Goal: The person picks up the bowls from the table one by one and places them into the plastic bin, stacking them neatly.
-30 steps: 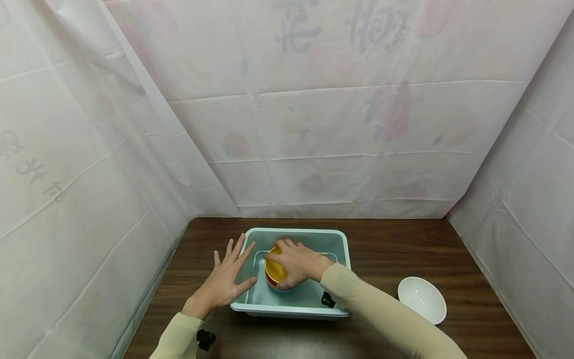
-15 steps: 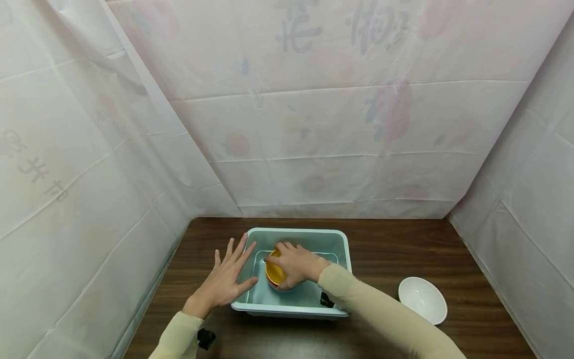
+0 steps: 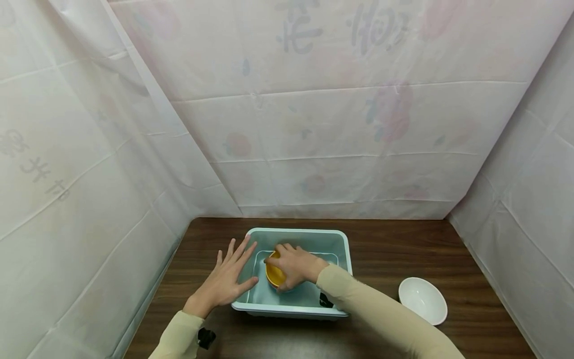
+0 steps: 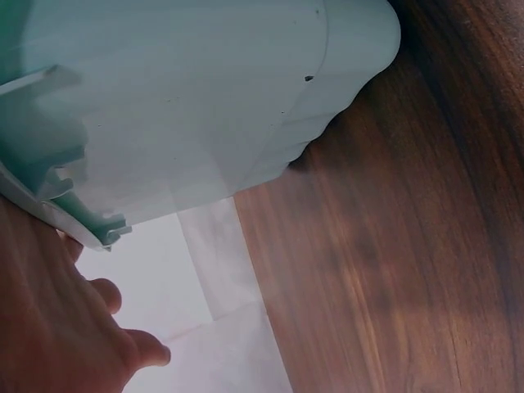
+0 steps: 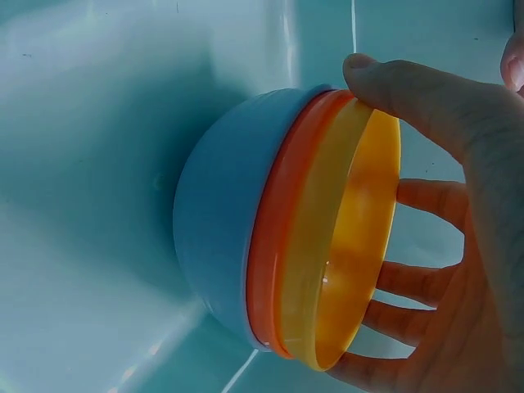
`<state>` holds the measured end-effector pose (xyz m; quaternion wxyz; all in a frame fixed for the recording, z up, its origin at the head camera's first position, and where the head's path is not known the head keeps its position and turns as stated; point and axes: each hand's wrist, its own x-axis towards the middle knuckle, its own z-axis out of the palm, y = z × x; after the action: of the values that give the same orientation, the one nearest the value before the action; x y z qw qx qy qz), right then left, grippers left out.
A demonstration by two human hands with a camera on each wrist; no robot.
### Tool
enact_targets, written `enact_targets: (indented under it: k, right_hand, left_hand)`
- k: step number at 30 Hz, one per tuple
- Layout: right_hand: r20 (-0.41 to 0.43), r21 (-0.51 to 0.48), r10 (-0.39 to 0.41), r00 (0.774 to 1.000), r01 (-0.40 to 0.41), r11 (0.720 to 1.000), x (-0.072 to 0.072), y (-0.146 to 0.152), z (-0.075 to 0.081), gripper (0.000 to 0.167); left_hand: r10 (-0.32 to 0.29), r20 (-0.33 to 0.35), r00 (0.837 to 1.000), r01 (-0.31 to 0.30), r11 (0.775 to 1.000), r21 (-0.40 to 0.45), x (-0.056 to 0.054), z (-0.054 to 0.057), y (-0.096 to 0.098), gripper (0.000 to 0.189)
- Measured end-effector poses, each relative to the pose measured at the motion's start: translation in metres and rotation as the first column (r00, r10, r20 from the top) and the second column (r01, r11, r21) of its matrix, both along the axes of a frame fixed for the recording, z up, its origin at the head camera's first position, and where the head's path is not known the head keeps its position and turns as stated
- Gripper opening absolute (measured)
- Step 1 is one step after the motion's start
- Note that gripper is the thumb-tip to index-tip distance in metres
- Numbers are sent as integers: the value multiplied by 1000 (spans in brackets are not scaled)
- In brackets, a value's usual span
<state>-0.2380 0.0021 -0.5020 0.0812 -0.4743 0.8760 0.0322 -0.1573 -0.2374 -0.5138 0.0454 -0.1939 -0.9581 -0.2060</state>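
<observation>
Right grip (image 3: 297, 264) holds yellow bowl (image 5: 360, 237); faint wall writing (image 3: 297, 34) seems illegible.

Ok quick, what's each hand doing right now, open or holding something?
Left hand: open and spread, by the pale green bin.
Right hand: holding the yellow bowl by its rim.

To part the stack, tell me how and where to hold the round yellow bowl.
I'd grip the yellow bowl by its rim, from above, spanning it as the right hand does: it opens upward, nested in a round orange bowl and round blue bowl, its rim standing proud.
</observation>
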Motion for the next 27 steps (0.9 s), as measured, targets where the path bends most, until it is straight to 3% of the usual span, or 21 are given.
enact_targets:
  k: [27]
  right_hand:
    - [0,-15,-11,1000,11,1000,1,0,5,84]
  left_hand:
    - [-7,31,999,6,1000,24,0,0,-1,83]
